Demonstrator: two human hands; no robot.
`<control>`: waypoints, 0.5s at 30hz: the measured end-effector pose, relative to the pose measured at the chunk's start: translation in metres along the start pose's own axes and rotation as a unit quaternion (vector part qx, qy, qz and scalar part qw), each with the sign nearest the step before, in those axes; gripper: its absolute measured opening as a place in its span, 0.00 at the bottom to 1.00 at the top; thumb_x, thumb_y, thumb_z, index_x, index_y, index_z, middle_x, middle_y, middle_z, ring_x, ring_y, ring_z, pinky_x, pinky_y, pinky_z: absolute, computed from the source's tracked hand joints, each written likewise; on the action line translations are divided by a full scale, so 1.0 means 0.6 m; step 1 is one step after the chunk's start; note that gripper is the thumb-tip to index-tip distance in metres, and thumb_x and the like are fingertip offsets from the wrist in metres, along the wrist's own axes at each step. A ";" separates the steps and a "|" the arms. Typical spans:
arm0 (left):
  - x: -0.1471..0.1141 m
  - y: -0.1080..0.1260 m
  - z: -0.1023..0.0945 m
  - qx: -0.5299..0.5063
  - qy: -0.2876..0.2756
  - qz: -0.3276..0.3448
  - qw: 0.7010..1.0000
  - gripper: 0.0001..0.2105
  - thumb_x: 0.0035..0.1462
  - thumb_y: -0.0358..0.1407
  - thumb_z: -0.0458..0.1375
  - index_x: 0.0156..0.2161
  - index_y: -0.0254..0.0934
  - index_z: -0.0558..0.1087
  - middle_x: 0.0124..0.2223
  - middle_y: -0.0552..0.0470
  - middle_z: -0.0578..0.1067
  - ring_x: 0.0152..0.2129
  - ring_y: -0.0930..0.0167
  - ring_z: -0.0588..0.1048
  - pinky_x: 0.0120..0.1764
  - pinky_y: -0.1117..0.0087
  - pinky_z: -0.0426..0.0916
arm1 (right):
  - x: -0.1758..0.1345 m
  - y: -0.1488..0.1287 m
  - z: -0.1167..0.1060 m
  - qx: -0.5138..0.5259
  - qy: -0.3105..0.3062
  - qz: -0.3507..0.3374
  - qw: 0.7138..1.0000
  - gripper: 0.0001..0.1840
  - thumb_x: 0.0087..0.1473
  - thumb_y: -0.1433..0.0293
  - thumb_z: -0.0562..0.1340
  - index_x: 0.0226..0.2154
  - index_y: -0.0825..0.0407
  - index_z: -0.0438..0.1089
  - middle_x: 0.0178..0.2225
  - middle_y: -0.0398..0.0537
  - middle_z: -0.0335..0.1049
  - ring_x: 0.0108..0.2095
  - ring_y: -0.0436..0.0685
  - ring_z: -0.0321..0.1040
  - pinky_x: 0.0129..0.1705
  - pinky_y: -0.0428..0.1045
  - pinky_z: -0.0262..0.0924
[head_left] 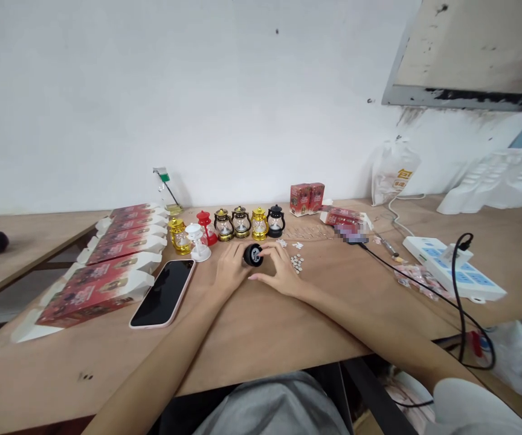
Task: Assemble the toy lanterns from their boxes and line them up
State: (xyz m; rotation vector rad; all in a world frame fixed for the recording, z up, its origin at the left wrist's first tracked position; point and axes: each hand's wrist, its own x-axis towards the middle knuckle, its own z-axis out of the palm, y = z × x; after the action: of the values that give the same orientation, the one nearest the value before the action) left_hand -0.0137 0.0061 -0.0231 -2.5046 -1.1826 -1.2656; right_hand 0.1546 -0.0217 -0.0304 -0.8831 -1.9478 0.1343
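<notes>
My left hand is wrapped round a black miniature lantern, whose round base faces me and shows a greyish recess inside. Most of the lantern's body is hidden behind the base and the fingers. The fingertips of my right hand touch the base from the right, while its thumb is stretched out below, apart from the lantern. Several small round silvery discs lie just right of my right hand, with small white pieces behind them. Behind my hands stand a gold lantern, a black lantern and a white lantern.
Red printed boxes with open flaps lie in a row at left, beside a phone. Two upright red boxes stand by the wall. A white power strip with a black cable lies at right, near a plastic bag.
</notes>
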 end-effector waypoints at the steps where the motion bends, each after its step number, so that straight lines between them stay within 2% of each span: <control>1: 0.000 0.001 0.000 0.001 -0.001 0.005 1.000 0.16 0.50 0.29 0.56 0.46 0.37 0.66 0.45 0.46 0.72 0.42 0.65 0.70 0.45 0.64 0.65 | -0.001 0.000 0.003 -0.001 0.004 0.004 1.000 0.24 0.44 0.58 0.66 0.42 0.49 0.62 0.46 0.53 0.59 0.49 0.60 0.59 0.52 0.58 0.56; 6: -0.002 0.000 0.002 0.003 -0.012 0.023 1.000 0.15 0.53 0.32 0.54 0.48 0.36 0.66 0.45 0.44 0.72 0.43 0.64 0.69 0.45 0.63 0.64 | 0.002 0.007 0.012 0.007 0.033 0.015 0.999 0.20 0.46 0.59 0.65 0.40 0.49 0.62 0.45 0.52 0.55 0.50 0.59 0.57 0.54 0.58 0.55; 11: -0.003 -0.002 0.004 -0.004 -0.022 0.027 0.999 0.15 0.54 0.35 0.53 0.48 0.36 0.66 0.45 0.44 0.71 0.43 0.63 0.69 0.45 0.61 0.63 | 0.001 0.004 0.007 0.037 0.018 0.030 0.999 0.18 0.46 0.61 0.65 0.38 0.49 0.61 0.45 0.51 0.54 0.50 0.59 0.56 0.55 0.58 0.54; 15: -0.003 -0.005 0.006 -0.013 -0.041 0.040 0.998 0.14 0.54 0.37 0.54 0.47 0.37 0.67 0.44 0.44 0.71 0.41 0.63 0.69 0.44 0.62 0.63 | 0.001 0.004 0.005 0.098 -0.014 0.064 0.993 0.19 0.44 0.60 0.66 0.37 0.49 0.61 0.43 0.50 0.54 0.45 0.57 0.59 0.46 0.54 0.63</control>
State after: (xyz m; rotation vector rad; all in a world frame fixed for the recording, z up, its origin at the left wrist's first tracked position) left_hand -0.0144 0.0087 -0.0274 -2.6173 -1.0761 -1.1762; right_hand 0.1534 -0.0189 -0.0326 -0.8786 -1.8668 0.4089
